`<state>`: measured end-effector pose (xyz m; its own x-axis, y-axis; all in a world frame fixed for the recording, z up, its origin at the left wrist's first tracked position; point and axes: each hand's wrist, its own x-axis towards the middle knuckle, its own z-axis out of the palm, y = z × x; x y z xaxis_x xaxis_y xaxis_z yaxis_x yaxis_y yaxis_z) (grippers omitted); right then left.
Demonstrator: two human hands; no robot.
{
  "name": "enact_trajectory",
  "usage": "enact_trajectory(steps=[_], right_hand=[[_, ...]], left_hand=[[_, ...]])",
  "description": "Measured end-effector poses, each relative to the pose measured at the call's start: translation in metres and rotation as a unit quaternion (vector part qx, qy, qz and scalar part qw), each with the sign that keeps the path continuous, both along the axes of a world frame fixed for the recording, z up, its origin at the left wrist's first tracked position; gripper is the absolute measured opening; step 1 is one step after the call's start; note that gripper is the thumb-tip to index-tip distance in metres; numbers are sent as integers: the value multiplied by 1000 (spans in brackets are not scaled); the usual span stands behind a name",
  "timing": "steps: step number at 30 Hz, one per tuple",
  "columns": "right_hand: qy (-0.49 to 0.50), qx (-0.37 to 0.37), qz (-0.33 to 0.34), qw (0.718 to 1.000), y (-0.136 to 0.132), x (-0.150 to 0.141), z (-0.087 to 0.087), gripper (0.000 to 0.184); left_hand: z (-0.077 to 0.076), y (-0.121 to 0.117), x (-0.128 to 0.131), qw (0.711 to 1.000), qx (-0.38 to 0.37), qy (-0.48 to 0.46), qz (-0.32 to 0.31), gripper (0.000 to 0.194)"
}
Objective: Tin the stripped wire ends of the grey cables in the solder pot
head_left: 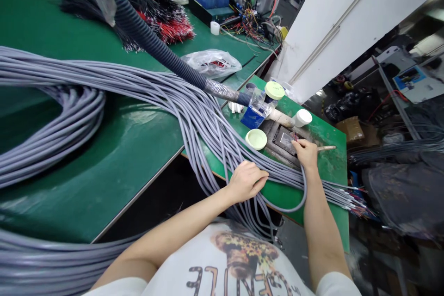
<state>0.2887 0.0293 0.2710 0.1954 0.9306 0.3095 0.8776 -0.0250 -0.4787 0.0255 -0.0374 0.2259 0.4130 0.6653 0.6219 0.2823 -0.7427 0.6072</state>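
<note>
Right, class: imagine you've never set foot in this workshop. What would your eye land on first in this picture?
The great sweep of grey cables stands out first, looping across the green workbench and passing under the person's left hand. Black corrugated conduit slants above them, and a shaggy heap of black and red wires lies further along the bench.

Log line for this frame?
left hand: resting on grey cables | right hand: at metal plate, grip unclear
</note>
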Motion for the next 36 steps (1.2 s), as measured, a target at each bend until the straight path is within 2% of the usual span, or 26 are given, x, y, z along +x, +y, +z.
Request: enact_trajectory(steps=[5,11,17,24,28,31,33,36], right_hand=[[26,-9,93,995,3,-42,19,32],[-10,-38,171,984,25,-83,13,27],[-62,-70,204,975,41,-98,1,26],[-88,-76,191,975,45,-102,-4,25],[-88,-53,177,979,38,-90,9,26],[-77,-12,118,990,29,-62,16,27],[-70,16,48,996,22,-37,14,26],[-70,27,-21,997,14,-3,0,28]], left_hand=[[-2,0,1,1000,3,6,-1,18],[-3,1,0,1000,4,4,-7,16],[-2,2,0,1000,9,4,-9,16],[-3,2,0,1000,15,-1,-7,15],[-4,2,0,1000,15,-4,-5,15],[-3,2,0,1000,14,-10,-7,15],[-3,2,0,1000,12,-14,-9,15],[-3,2,-1,1000,8,-19,-13,14]])
